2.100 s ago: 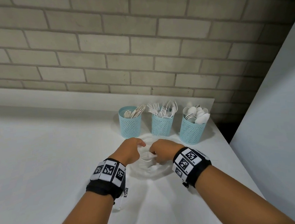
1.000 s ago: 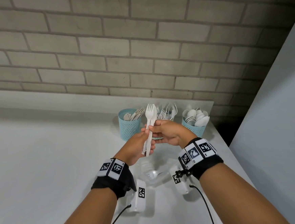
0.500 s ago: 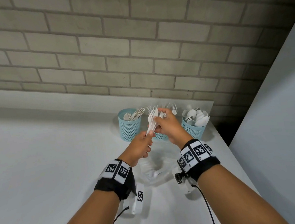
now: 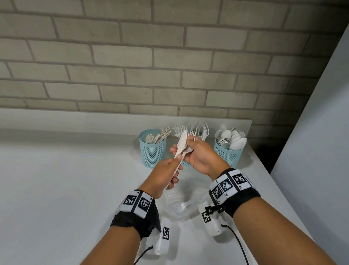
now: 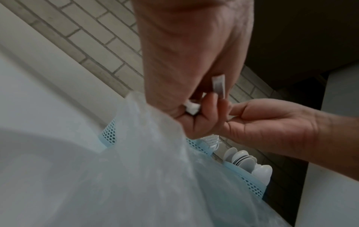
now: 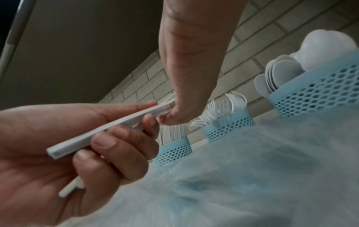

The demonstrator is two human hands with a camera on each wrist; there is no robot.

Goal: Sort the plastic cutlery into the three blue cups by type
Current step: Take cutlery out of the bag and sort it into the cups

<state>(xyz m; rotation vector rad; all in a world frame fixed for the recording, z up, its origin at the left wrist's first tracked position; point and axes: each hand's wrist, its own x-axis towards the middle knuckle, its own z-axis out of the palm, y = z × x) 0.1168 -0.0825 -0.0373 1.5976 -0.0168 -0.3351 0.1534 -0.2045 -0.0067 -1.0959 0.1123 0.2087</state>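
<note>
My left hand (image 4: 177, 163) grips the handle of a white plastic knife (image 4: 180, 144), blade pointing up and away. The knife handle (image 6: 97, 130) runs across the curled left fingers (image 6: 108, 141), with a second white handle (image 6: 71, 188) below it. My right hand (image 4: 188, 146) pinches white forks (image 4: 188, 150) beside the knife, thumb (image 6: 174, 113) pressed on them. Behind the hands stand three blue mesh cups: knives (image 4: 153, 150), forks (image 6: 229, 127) mostly hidden in the head view, spoons (image 4: 228, 154).
A clear plastic bag (image 4: 181, 207) with a fork in it lies on the white table (image 4: 49, 194) under my hands. The table's right edge (image 4: 282, 188) is near the spoon cup. A brick wall (image 4: 163, 60) stands close behind the cups.
Both hands lifted a bundle of cutlery out of the bag and carried it toward the cups. The bundle has come apart: knife in the left hand, forks in the right.
</note>
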